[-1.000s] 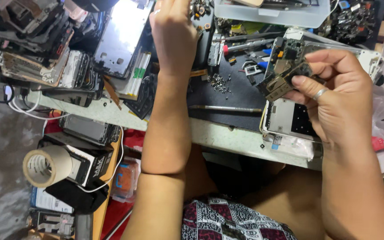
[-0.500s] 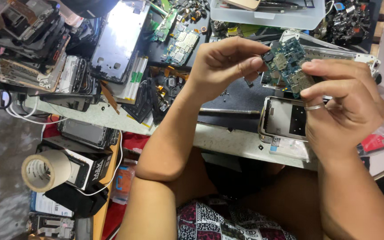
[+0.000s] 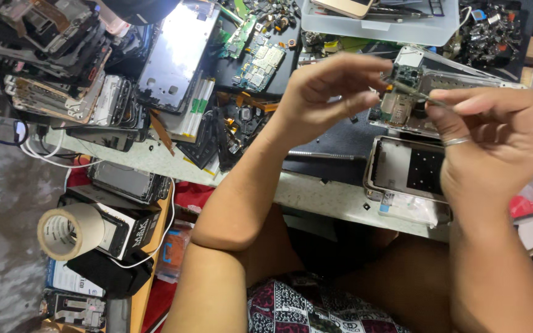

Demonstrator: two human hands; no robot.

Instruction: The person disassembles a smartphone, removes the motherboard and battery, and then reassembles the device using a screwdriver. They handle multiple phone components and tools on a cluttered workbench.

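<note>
My left hand is raised over the workbench and pinches the edge of a small green circuit board between thumb and fingers. Facing it from the right, my right hand, with a ring on one finger, grips a thin metal tool whose tip touches the board. Both hands hover above a dark work mat. An opened phone housing lies flat on the bench just under my right hand. A silver phone frame lies behind the board.
Stacked phone frames crowd the left of the bench, beside a large metal panel and loose circuit boards. A clear plastic tray sits at the back. A tape roll and black box stand lower left.
My left hand came back from the far side of the bench to the board and now holds it. The right hand, which held the board, now holds the thin tool against it.
</note>
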